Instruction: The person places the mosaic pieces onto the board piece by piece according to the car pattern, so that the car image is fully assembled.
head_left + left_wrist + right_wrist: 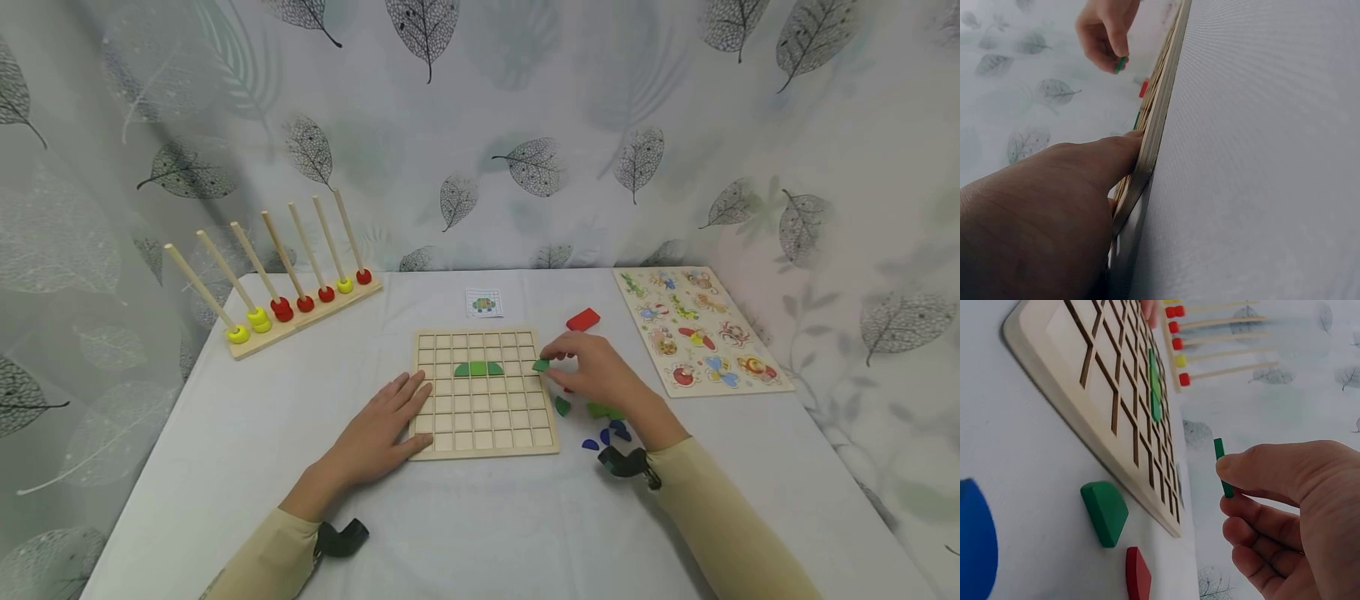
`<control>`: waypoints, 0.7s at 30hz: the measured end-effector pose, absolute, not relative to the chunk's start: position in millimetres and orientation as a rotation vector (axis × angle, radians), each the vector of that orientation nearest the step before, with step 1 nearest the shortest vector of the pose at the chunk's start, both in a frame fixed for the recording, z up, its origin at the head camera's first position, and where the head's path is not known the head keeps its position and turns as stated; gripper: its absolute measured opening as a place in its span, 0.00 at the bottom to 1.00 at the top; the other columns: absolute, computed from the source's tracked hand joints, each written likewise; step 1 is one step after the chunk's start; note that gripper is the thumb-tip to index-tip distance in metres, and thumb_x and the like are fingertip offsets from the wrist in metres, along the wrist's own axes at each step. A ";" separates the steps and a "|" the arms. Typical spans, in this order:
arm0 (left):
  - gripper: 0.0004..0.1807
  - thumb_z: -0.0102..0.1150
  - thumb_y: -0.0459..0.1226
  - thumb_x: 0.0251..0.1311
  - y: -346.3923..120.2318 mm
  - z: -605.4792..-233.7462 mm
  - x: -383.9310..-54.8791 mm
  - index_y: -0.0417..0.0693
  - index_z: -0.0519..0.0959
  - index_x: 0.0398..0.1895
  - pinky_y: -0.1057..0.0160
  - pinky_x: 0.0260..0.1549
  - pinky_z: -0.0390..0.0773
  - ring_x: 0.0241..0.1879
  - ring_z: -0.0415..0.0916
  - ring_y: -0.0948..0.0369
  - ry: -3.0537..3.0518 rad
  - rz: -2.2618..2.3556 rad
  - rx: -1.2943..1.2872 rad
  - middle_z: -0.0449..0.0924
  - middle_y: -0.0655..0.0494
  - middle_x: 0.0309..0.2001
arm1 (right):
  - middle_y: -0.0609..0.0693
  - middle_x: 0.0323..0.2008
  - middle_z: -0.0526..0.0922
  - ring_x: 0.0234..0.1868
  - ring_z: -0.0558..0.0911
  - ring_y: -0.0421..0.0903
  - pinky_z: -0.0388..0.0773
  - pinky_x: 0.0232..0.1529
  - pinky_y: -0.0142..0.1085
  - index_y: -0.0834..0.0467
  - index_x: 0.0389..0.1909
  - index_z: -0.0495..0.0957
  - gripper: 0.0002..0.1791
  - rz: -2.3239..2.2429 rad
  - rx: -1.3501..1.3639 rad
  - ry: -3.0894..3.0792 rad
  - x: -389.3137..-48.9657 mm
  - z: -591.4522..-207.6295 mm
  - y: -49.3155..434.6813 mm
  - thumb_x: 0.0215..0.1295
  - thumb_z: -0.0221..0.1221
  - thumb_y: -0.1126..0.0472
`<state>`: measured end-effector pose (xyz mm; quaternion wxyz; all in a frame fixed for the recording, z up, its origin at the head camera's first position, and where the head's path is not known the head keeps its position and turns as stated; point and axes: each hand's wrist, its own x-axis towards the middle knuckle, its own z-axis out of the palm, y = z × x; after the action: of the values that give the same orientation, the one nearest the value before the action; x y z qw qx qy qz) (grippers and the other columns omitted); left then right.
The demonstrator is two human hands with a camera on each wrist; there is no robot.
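Observation:
A wooden grid board (pixel 480 417) lies on the white table, with a green square (pixel 478 368) between two green quarter-round tiles (pixel 495 368) in one of its upper rows. My left hand (pixel 382 433) rests on the board's left edge, fingers spread and thumb at the lower corner. Between thumb and fingertips my right hand (pixel 596 367) pinches a small green tile (pixel 1222 467), held up by the board's right edge. In the right wrist view the tile is seen edge-on. Below that hand lie another green quarter-round tile (pixel 1105 512) and a red tile (pixel 1138 574).
Blue tiles (pixel 591 444) and green tiles (pixel 604 411) lie right of the board. A red block (pixel 583 319) and a small pattern card (pixel 483 302) are behind it. A bead stacker (pixel 307 318) with upright pegs stands back left; an insect picture board (pixel 701 333) lies right.

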<state>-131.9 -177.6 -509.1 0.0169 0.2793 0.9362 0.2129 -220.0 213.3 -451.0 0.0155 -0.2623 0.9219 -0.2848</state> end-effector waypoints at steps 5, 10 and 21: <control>0.46 0.60 0.57 0.77 -177.4 -508.7 -131.5 0.43 0.57 0.87 0.43 0.82 0.51 0.86 0.44 0.44 2.910 0.667 0.873 0.50 0.47 0.87 | 0.46 0.46 0.87 0.48 0.82 0.52 0.83 0.55 0.52 0.56 0.50 0.90 0.12 -0.910 -0.884 2.871 -219.9 -447.7 207.4 0.67 0.74 0.64; 0.46 0.61 0.56 0.77 -177.3 -507.5 -129.9 0.42 0.57 0.87 0.42 0.82 0.51 0.86 0.44 0.43 2.902 0.672 0.859 0.49 0.47 0.87 | 0.46 0.45 0.87 0.47 0.81 0.48 0.84 0.54 0.49 0.56 0.50 0.90 0.12 -0.915 -0.933 2.876 -221.0 -444.4 198.9 0.67 0.75 0.65; 0.45 0.60 0.56 0.77 -176.8 -508.6 -130.6 0.42 0.59 0.87 0.42 0.82 0.52 0.85 0.45 0.43 2.912 0.688 0.868 0.51 0.47 0.87 | 0.46 0.45 0.87 0.49 0.84 0.55 0.85 0.53 0.48 0.55 0.49 0.90 0.11 -0.976 -0.933 2.838 -224.8 -437.6 180.6 0.68 0.75 0.62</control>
<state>-130.6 -176.8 -508.6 0.0129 0.2785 0.9347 0.2207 -224.8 180.6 -437.6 -0.0007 -0.2969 0.9030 -0.3105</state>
